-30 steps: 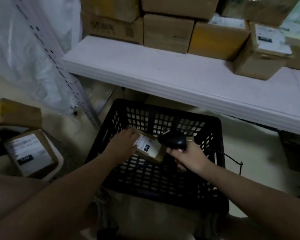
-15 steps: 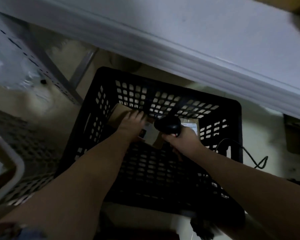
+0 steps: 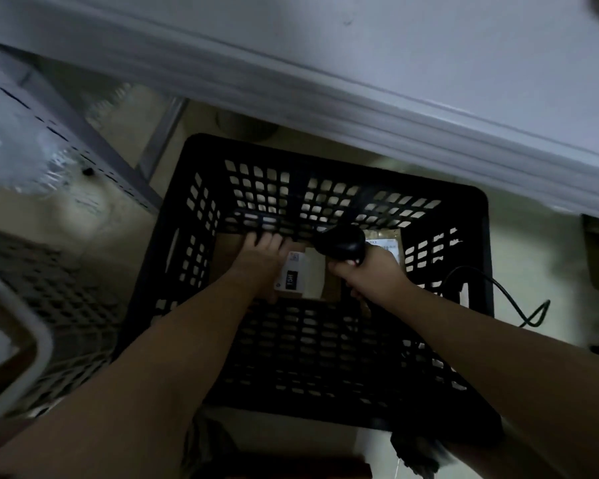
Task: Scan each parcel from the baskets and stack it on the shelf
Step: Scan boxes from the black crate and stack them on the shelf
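The white shelf [image 3: 429, 63] runs across the top of the view, directly above the floor space where the baskets stand, so a scanned box probably only has to be lifted straight up to be stacked. Below it sits the black basket [image 3: 325, 357], deep and lattice-walled, and both forearms reach down over its near wall. To the left, a white basket [image 3: 37, 340] stands just beside it, blurred at the frame's edge.

The parcel [image 3: 308, 274] lies low inside the black basket with its white label turned upward, which keeps the barcode facing the reader. A second parcel [image 3: 384, 242] rests beyond it toward the right wall, label also up, partly hidden.

The left hand [image 3: 260, 262] grips the near parcel, fingers spread over its far edge and thumb at the near edge, apparently steadying it flat for the read. The right hand [image 3: 370, 276] is wrapped around the handle of the black scanner [image 3: 341, 245], whose head hangs just above the label and points down at it. The scanner's cable [image 3: 498, 288] trails over the right rim onto the floor, clear of both hands.

The step in hand looks like the scan itself.
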Tool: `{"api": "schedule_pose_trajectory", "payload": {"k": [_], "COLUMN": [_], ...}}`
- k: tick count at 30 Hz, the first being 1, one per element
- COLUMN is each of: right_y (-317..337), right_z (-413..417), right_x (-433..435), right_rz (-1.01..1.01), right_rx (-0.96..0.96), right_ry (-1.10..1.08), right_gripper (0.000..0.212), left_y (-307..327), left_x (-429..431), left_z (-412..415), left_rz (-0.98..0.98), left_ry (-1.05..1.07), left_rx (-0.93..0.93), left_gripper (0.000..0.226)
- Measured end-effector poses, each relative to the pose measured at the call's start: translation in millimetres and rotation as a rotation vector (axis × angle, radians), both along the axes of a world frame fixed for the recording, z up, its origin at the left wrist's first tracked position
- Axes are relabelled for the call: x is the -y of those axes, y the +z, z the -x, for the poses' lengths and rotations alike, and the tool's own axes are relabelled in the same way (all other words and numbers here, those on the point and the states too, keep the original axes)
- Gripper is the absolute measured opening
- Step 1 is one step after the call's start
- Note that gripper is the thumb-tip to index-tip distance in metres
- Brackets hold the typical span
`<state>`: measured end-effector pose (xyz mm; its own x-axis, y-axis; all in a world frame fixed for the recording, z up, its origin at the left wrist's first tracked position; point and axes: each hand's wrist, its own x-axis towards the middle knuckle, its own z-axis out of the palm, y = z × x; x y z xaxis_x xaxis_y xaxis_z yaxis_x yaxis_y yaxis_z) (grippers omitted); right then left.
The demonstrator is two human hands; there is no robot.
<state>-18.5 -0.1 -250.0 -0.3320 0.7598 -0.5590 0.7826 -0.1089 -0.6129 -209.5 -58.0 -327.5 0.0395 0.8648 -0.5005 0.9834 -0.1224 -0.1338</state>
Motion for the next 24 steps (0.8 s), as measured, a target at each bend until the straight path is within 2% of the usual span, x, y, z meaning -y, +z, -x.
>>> {"api": "schedule_pose_trajectory", "payload": {"k": [5, 7, 10, 15, 17, 19, 21, 24], "right_y": [50.0, 76.9, 124.9, 211.2, 241.2, 260.8, 269.7, 272.3], "right_z": [10.1, 11.9, 4.8, -14.3, -25.7, -40.5, -55.4, -67.1], "right_x": [22.9, 37.7, 52.6, 55.2, 51.6, 45.2, 38.1, 28.7], "right_rz": [-0.147, -0.232, -0.331, -0.439, -0.446, -0.433, -0.350, -0.211], "right_rx": [-0.097, -0.133, -0.210, -0.456, -0.503, -0.502, -0.537, -0.624], "right_ry": [0.129, 0.189, 0.251, 0.225, 0.243, 0.273, 0.298, 0.314], "right_gripper": [0.014, 0.023, 0.027, 0.023, 0.019, 0.025, 0.029, 0.051], "left_y": [61.4, 94.9, 147.1, 221.6, 249.3, 279.2, 303.9, 329.5], "left_x": [23.4, 39.3, 68.5, 108.5, 108.7, 105.2, 95.5, 78.1], "left_z": [-8.9, -10.8, -9.2, 2.9, 6.0, -0.4, -7.2, -10.6], "left_rz": [-0.157, -0.207, -0.306, -0.615, -0.701, -0.741, -0.738, -0.758], "left_ry": [-0.009, -0.046, -0.093, -0.147, -0.194, -0.253, -0.327, -0.390], "left_rx": [0.072, 0.054, 0.022, -0.008, -0.057, -0.105, -0.158, -0.232], "left_gripper": [0.101, 0.096, 0.105, 0.116, 0.120, 0.126, 0.126, 0.129]}}
